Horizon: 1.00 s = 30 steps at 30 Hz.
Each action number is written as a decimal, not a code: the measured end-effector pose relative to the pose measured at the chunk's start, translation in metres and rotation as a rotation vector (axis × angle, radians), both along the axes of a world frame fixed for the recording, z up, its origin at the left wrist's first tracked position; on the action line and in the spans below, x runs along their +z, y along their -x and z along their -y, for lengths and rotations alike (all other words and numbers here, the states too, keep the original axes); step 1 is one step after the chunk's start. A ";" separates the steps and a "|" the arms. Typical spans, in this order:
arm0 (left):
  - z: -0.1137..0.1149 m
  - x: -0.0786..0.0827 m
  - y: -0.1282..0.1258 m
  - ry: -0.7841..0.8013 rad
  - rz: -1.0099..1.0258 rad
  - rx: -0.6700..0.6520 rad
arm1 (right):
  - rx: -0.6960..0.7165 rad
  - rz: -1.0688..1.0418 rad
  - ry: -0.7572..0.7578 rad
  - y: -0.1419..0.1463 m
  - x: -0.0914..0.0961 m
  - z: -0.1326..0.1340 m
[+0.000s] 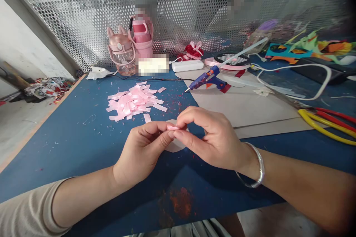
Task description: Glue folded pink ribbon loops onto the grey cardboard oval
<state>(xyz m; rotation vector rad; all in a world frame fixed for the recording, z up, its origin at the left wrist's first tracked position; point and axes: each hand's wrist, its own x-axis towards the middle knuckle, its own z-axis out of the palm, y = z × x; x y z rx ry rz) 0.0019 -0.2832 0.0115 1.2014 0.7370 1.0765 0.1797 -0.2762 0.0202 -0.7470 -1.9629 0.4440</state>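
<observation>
My left hand (141,152) and my right hand (211,137) meet over the blue table (83,144), and together their fingertips pinch a small pink ribbon piece (172,127). A pale round piece (174,145) lies on the table just under the fingers. Behind the hands sits a pile of cut pink ribbon pieces (135,102). A silver bangle is on my right wrist.
A blue glue gun (207,77) rests on grey cardboard (244,105) at the right. Red and yellow-handled tools (330,120) lie at the far right. Pink bottles (130,44), a white power strip (187,65), ribbon rolls and coloured paper scraps line the perforated metal screen at the back.
</observation>
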 end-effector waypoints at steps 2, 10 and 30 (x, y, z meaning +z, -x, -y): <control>-0.001 -0.001 0.000 0.001 0.003 0.039 | -0.026 -0.054 0.028 -0.001 0.000 0.000; -0.001 0.000 -0.001 -0.038 -0.006 0.052 | 0.040 -0.006 -0.113 -0.002 0.002 -0.003; -0.001 0.004 0.000 -0.010 -0.086 0.083 | 0.004 -0.100 0.079 0.001 0.002 0.001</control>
